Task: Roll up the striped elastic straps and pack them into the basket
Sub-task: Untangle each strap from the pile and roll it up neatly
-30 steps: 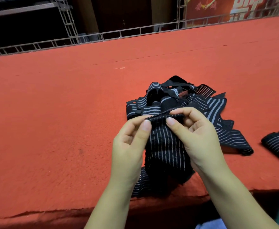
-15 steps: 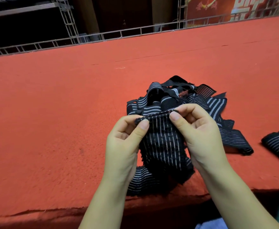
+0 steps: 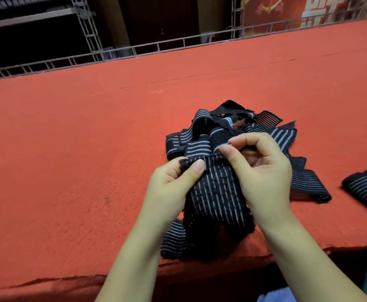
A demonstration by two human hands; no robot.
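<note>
Both hands are working one striped strap (image 3: pixel 216 192) just in front of the loose heap of straps (image 3: pixel 232 131), above the near edge of the red surface (image 3: pixel 69 160).

Left hand (image 3: pixel 167 190): grip is narrow, thumb and curled fingers pinching the strap's top left corner, where a fuzzy black end shows. Right hand (image 3: pixel 263 171): grip also narrow, thumb and forefinger pinching the same top edge at its right side, the other fingers curled behind. Holding the two corners is keeping the end taut and level across its width, probably so the first turn of the roll is starting square rather than skewed.

The rest of the strap is hanging down between the wrists and trailing over the surface edge; its tail is lying folded near the left forearm. Letting it hang likely keeps the length free of the heap while it is being wound.

No roll is visible yet at the top edge, so this reads as the start of rolling this strap.

At far right, well apart from the heap, a dark striped bundle (image 3: pixel 365 188) is lying on the surface; it looks already rolled, though part is cut off by the frame.

The basket is not in view.
</note>
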